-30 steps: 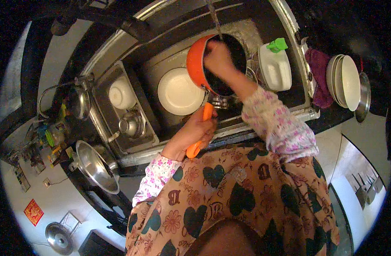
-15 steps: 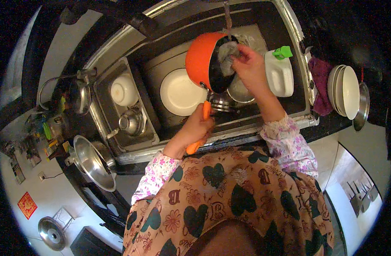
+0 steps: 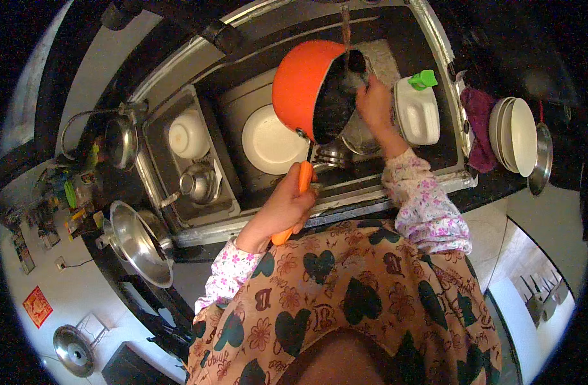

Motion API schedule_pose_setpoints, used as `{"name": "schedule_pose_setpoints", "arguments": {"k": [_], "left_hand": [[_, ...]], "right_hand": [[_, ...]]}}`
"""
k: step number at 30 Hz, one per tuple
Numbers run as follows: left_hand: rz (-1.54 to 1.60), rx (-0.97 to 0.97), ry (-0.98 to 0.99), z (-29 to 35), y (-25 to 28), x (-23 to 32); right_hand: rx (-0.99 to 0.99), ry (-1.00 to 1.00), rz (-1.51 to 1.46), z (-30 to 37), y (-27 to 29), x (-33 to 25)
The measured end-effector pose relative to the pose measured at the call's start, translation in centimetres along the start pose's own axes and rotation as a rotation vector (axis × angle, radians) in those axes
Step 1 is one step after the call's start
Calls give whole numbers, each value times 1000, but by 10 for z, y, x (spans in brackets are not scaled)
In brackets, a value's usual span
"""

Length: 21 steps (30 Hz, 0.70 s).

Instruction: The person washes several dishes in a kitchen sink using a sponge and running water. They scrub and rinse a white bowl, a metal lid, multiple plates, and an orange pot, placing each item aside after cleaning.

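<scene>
head view: the left hand (image 3: pixel 289 206) has its fingers clamped around the orange handle (image 3: pixel 305 178) of a tilted pot (image 3: pixel 300 90), held over the sink (image 3: pixel 239 102) at 12 o'clock from that hand. the right hand (image 3: pixel 375 106) is at 3 o'clock by its mouth, too blurred to tell how the fingers stand. a white dish (image 3: pixel 262 141) lies at the pot's 7 o'clock.

Dim and grainy, with black corners and bent edges; basin (image 3: pixel 140 242) glints, pot (image 3: pixel 301 80) shadowed inside, right fingers (image 3: pixel 369 96) blurred.
</scene>
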<state>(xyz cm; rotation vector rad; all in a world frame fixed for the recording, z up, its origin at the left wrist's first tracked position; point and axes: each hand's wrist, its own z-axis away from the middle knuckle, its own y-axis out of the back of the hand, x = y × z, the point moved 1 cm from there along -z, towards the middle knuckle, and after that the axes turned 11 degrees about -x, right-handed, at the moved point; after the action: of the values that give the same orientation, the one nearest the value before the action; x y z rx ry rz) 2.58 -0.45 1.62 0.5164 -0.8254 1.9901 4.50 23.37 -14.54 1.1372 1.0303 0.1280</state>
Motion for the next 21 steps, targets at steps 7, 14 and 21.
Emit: {"name": "schedule_pose_setpoints", "arguments": {"k": [7,14,21], "left_hand": [[-624,211,-274,-24,18,-27],[-775,402,-120,-20,15,-24],[-697,257,-197,-27,6,1]], "right_hand": [[-868,-881,-1853,78,-21,-40],[-162,331,106,17,33,-32],[-321,313,359,18,-34,-26]]}}
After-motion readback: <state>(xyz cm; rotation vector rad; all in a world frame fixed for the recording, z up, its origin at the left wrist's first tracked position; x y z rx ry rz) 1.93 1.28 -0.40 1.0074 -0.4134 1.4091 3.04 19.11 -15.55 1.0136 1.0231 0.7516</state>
